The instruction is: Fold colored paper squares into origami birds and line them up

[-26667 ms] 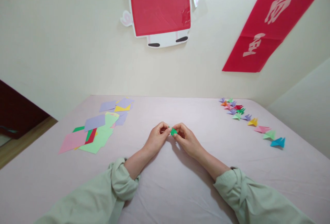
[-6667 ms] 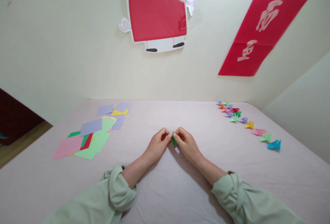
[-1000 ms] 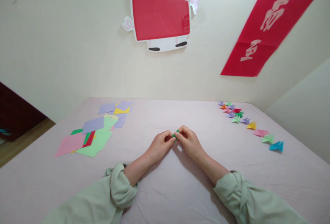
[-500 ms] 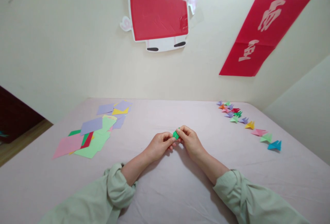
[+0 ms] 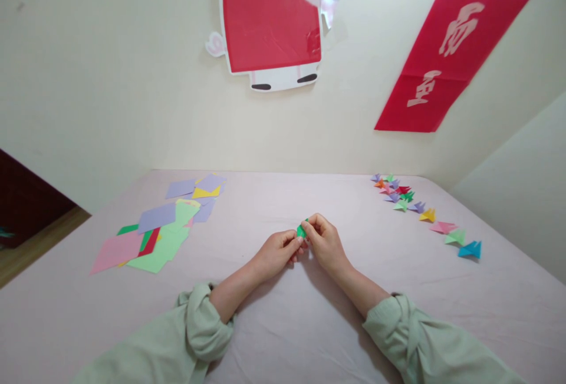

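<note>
A small folded piece of green paper (image 5: pixel 301 231) is held up between my two hands over the middle of the table. My left hand (image 5: pixel 279 250) pinches its lower left part between thumb and fingers. With thumb and forefinger, my right hand (image 5: pixel 325 239) grips the upper right edge. The fingers cover much of the paper, so its full folded shape cannot be made out.
Loose paper sheets (image 5: pixel 158 217) in purple, green, pink, red and yellow lie overlapping on the left of the pale tablecloth (image 5: pixel 283 325). Along the right runs a row of several folded paper figures, a blue one (image 5: pixel 471 250) nearest. A wall (image 5: pixel 283 136) rises behind.
Both hands keep their pinch on the green paper. The left fingers have shifted slightly and curled in closer beneath it; the view has moved a little.
</note>
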`<state>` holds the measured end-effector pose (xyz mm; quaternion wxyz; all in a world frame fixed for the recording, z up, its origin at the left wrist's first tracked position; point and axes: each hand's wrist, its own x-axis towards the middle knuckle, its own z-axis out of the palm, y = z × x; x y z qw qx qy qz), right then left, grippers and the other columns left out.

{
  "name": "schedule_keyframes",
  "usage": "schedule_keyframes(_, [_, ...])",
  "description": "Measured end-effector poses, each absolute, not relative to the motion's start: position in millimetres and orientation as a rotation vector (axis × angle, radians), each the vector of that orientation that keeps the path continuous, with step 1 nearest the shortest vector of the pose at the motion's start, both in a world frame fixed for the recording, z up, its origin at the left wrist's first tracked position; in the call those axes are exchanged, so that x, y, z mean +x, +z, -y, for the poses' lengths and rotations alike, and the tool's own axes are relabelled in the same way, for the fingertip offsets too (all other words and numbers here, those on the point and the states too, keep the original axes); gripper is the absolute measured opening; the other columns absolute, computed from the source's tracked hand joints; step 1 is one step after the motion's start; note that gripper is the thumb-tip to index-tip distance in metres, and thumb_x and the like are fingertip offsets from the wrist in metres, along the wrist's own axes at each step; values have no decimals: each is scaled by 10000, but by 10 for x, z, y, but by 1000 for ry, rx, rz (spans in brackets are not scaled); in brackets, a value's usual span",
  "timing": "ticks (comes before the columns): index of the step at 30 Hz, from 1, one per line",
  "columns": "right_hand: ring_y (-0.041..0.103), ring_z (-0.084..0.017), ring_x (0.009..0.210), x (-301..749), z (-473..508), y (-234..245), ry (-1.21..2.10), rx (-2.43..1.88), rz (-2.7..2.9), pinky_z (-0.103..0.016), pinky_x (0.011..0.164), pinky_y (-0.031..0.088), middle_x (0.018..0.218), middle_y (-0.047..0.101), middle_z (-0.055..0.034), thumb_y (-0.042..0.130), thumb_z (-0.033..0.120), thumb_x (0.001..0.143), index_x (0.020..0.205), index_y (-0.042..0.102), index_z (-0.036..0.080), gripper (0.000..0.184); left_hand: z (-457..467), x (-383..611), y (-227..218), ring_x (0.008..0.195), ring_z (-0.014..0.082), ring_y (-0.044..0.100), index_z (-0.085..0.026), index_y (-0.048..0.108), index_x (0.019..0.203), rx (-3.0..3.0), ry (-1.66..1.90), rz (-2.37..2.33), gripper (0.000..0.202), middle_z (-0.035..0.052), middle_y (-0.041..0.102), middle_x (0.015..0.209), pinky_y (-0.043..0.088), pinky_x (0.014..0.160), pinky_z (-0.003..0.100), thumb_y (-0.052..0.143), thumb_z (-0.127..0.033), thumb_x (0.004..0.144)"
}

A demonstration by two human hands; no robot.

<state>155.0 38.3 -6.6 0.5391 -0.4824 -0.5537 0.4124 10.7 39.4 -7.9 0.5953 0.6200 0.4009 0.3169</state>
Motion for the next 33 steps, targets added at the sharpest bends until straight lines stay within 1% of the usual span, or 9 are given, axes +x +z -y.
schedule_keyframes(3, [454, -112, 510, 1553, -396, -73, 1047, -1139, 1373, -243, 503, 360, 552, 472, 58, 596, 450, 817, 688, 463, 212, 301, -409, 91, -104, 518, 85, 469, -158, 539, 722, 1419, 745, -927, 292, -11, 524, 627, 390, 474, 202, 510, -421, 844])
schedule_keyframes(8, [423, -104, 507, 1579, -417, -78, 1155, -1126, 1444, -237, 506, 328, 536, 467, 59, 613, 494, 793, 646, 453, 207, 360, -435, 43, -108, 497, 80, 438, -165, 521, 720, 1427, 702, -901, 300, -28, 481, 601, 371, 465, 199, 490, -432, 854])
schedule_keyframes(13, [375, -92, 461, 1588, -395, -66, 1206, -1168, 1351, -232, 485, 294, 489, 440, 59, 521, 553, 850, 609, 441, 203, 432, -449, 32, -64, 504, 75, 437, -162, 542, 721, 1439, 668, -876, 293, -26, 485, 605, 349, 477, 193, 505, -422, 851])
schedule_keyframes(18, [391, -96, 440, 1603, -403, -102, 1214, -1190, 1308, -237, 467, 303, 485, 451, 42, 458, 600, 873, 594, 471, 196, 491, -444, 34, -44, 503, 79, 430, -160, 544, 713, 1444, 652, -886, 317, -33, 461, 580, 343, 486, 198, 499, -444, 845])
schedule_keyframes(21, [407, -97, 449, 1626, -421, -92, 1216, -1192, 1322, -236, 472, 315, 504, 472, 37, 468, 624, 856, 611, 490, 192, 497, -438, 25, -33, 496, 79, 422, -161, 530, 712, 1439, 638, -901, 316, -42, 450, 566, 339, 484, 196, 487, -445, 843])
schedule_keyframes(26, [408, -95, 486, 1652, -432, -38, 1198, -1127, 1359, -222, 492, 313, 530, 466, 61, 621, 544, 786, 694, 502, 194, 380, -435, 28, -37, 490, 76, 423, -163, 505, 700, 1418, 643, -913, 339, -47, 442, 550, 351, 486, 194, 477, -471, 838])
schedule_keyframes(30, [421, -99, 513, 1619, -401, -18, 1122, -1117, 1389, -229, 521, 333, 545, 463, 55, 591, 500, 823, 646, 480, 195, 370, -433, 73, -64, 497, 80, 447, -161, 508, 738, 1422, 717, -924, 382, -39, 472, 580, 377, 477, 198, 473, -527, 840])
schedule_keyframes(33, [433, -102, 516, 1582, -367, -21, 1069, -1134, 1435, -232, 523, 340, 544, 467, 49, 550, 495, 855, 617, 476, 195, 389, -423, 100, -64, 485, 76, 440, -160, 502, 723, 1426, 762, -963, 384, -43, 471, 575, 372, 455, 192, 517, -533, 815])
